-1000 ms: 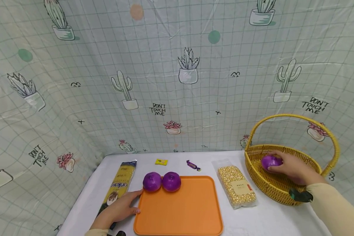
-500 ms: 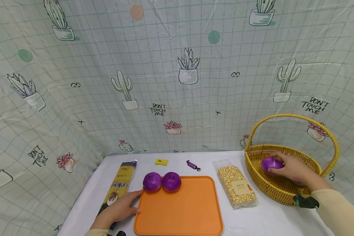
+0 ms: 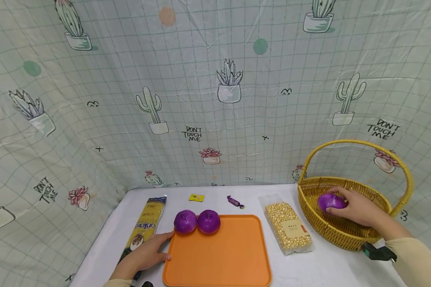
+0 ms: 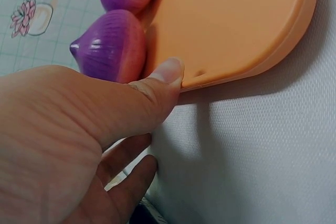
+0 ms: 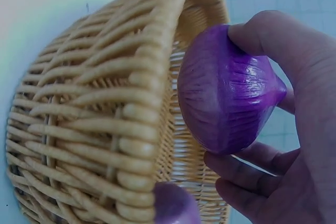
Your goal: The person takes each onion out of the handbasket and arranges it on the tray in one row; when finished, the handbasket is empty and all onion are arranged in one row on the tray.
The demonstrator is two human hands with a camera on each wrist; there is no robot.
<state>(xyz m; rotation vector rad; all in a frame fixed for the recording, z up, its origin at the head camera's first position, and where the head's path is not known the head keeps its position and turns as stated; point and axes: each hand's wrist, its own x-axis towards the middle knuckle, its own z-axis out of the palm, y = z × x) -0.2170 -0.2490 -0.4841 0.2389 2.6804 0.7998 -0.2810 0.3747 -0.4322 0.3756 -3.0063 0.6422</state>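
Observation:
In the head view my right hand (image 3: 357, 207) holds a purple onion (image 3: 331, 202) inside the yellow wicker basket (image 3: 317, 223). The right wrist view has this onion (image 5: 226, 93) between the thumb on top and fingers below, its pointed tip toward the palm. Lower in the basket, part of a second onion (image 5: 176, 205) shows past the rim. My left hand (image 3: 147, 253) rests at the left edge of an orange tray (image 3: 219, 255), thumb and index finger spread along it. Two more purple onions (image 3: 185, 221) sit side by side at the tray's far left corner.
A long yellow packet (image 3: 145, 223) lies left of the tray, partly behind my left hand. To the tray's right is a clear bag of yellow kernels (image 3: 289, 227). Behind it lie a small yellow packet (image 3: 196, 197) and a purple-wrapped candy (image 3: 235, 202). The basket's tall handle (image 3: 352, 141) arches overhead.
My right wrist has shifted slightly right and toward me, and the onion in that hand has tilted a little within the basket. My left hand, the tray and its onions look unchanged.

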